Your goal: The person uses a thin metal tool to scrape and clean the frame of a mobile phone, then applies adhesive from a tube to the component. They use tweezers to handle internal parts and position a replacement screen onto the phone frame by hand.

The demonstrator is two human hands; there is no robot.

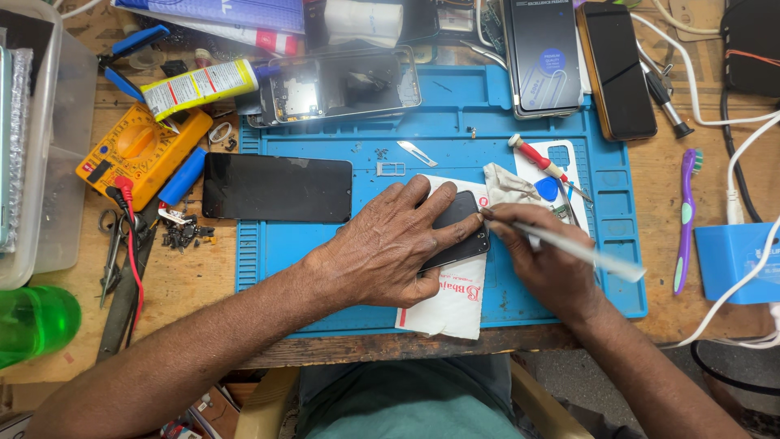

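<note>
My left hand [386,248] lies flat over a small dark phone part [461,219], pinning it on a white packet [451,297] that rests on the blue work mat [520,305]. My right hand [544,260] grips a thin white tool [581,252]; its tip touches the top right corner of the dark part. A black phone screen [276,189] sits on the mat to the left of my left hand.
An opened phone body [337,85], a red-handled screwdriver [538,158], a blade [416,152], a SIM tray [391,168] and a cloth [505,185] lie on the mat. A yellow multimeter [138,150] and glue tube [199,87] are left; two phones [543,53], a toothbrush [686,211] and cables right.
</note>
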